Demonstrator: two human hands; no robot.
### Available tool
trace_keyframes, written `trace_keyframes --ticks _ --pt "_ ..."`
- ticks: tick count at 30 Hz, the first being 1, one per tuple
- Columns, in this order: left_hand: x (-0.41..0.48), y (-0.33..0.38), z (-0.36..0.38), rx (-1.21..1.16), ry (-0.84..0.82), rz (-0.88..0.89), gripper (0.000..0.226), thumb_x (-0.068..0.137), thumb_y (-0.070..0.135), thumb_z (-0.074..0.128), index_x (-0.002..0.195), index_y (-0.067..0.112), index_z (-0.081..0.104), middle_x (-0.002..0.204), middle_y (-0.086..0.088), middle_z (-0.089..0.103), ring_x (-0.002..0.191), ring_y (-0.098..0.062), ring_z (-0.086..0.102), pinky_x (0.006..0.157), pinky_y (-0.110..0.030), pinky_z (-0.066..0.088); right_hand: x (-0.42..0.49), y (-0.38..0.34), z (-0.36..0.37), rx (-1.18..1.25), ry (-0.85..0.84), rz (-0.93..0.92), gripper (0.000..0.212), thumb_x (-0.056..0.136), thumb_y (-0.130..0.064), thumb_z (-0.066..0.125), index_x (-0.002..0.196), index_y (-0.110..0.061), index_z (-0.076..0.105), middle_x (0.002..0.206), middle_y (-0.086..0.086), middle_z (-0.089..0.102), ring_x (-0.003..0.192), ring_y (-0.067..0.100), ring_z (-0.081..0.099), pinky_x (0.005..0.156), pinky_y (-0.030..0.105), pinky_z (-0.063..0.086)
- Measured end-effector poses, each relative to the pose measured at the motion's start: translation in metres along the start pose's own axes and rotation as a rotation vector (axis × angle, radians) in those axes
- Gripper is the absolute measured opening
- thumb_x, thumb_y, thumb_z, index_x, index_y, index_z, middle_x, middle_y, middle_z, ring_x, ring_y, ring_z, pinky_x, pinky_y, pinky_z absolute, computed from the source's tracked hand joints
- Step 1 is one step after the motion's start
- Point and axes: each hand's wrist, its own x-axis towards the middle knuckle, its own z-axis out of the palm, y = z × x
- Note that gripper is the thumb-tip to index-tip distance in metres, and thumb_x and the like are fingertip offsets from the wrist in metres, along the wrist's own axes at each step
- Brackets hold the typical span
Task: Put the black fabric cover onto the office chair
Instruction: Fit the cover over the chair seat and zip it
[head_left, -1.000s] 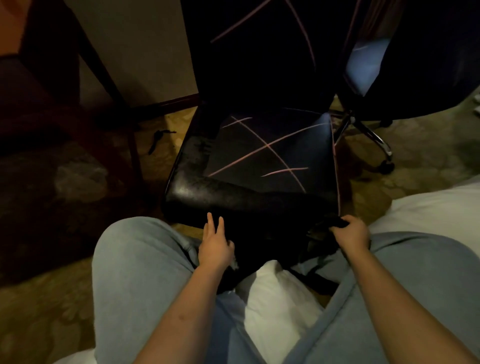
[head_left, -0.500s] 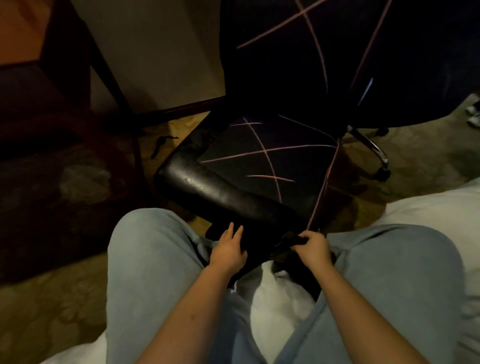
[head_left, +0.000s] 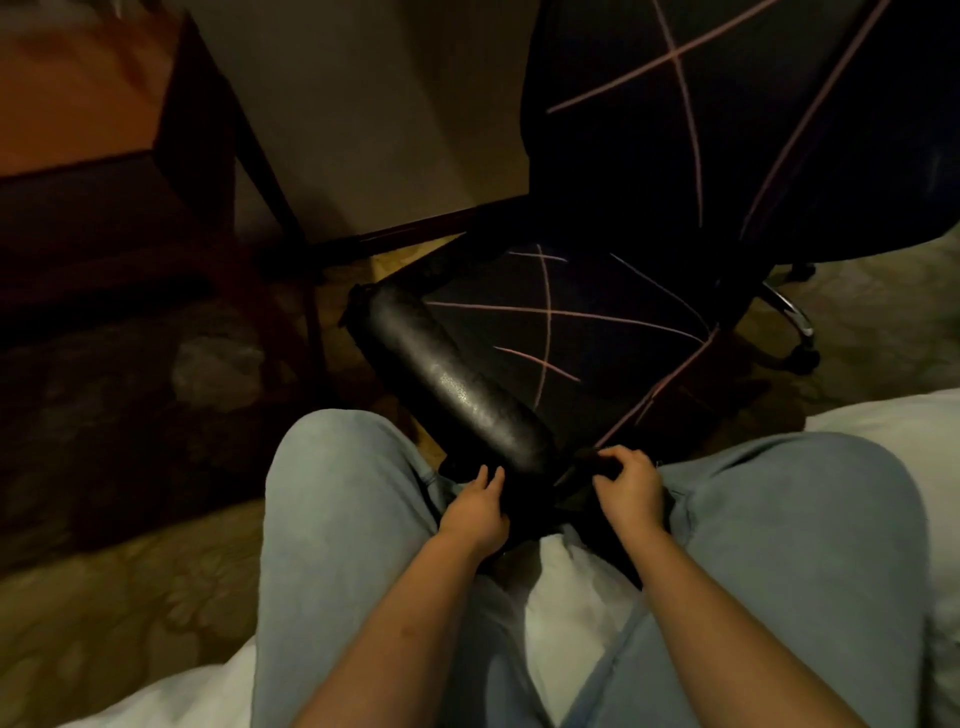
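Item: black fabric cover (head_left: 571, 332), pink-lined, is lying over the seat and backrest of the office chair (head_left: 462, 384). The chair's glossy leather front edge is showing bare, and the cover's near corner is hanging at the seat corner closest to the person's knees.

Step in hand, as judged: the hem is being drawn over the uncovered front edge. Doing this well is likely calling for stretching the held corner outward and downward before hooking it beneath the seat, then working along toward the far corner. The swivel base may be turning under a sideways pull, so bracing the seat is advisable.

Right hand (head_left: 631, 488): is gripping a bunched fold of the cover at the near seat corner, fingers curled over it, knuckles upward, forearm reaching in above the right thigh.

Left hand (head_left: 475, 512): is holding nothing, fingers straight and together, tips touching dark material just below the leather edge; too dim to tell whether that is the cover's hem.
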Motion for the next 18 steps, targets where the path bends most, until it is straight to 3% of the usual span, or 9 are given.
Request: trace_keyframes --ticks 2,6,9,13,18 --pt "0.000 0.000 -0.002 -0.001 -0.012 -0.014 0.066 0.099 0.017 0.041 0.156 0.015 0.006 0.163 -0.010 0.001 0.142 -0.033 0.028 0.110 -0.039 0.035 0.004 -0.001 -0.002 0.041 0.056 0.039 0.027 0.082 -0.003 0.064 0.105 -0.014 0.070 0.108 0.012 0.061 0.098 0.032 0.061 0.086 0.038 0.051" --pt "-0.001 0.001 -0.004 -0.004 -0.036 -0.050 0.070 0.097 0.012 0.041 0.156 0.017 0.003 0.163 -0.008 -0.002 0.143 -0.035 0.024 0.112 -0.040 0.033 -0.010 -0.012 0.008 0.095 0.004 -0.102 0.040 0.081 0.004 0.061 0.115 -0.015 0.068 0.114 0.006 0.060 0.104 0.024 0.059 0.092 0.028 0.045" --pt "-0.004 0.004 -0.003 -0.010 -0.039 -0.058 0.073 0.097 0.014 0.044 0.156 0.017 0.000 0.163 -0.007 -0.004 0.143 -0.034 0.025 0.110 -0.039 0.036 -0.017 -0.016 0.012 0.046 0.001 -0.084 0.044 0.081 0.002 0.061 0.120 -0.019 0.063 0.117 0.004 0.059 0.107 0.025 0.057 0.092 0.035 0.049" --pt "-0.010 0.009 0.002 0.015 -0.034 -0.048 0.074 0.097 0.016 0.046 0.156 0.017 0.001 0.163 -0.009 0.000 0.143 -0.034 0.026 0.111 -0.040 0.034 -0.013 -0.019 0.006 -0.047 0.094 -0.018 0.035 0.079 -0.001 0.064 0.109 -0.017 0.057 0.114 0.009 0.058 0.109 0.032 0.053 0.088 0.042 0.046" --pt "-0.008 0.003 0.007 0.055 -0.035 -0.039 0.074 0.095 0.017 0.048 0.156 0.021 0.006 0.163 -0.006 0.003 0.143 -0.033 0.023 0.113 -0.046 0.031 -0.012 -0.019 0.011 -0.087 0.114 -0.057 0.028 0.077 0.001 0.065 0.100 -0.015 0.062 0.110 0.008 0.055 0.107 0.029 0.051 0.085 0.037 0.044"
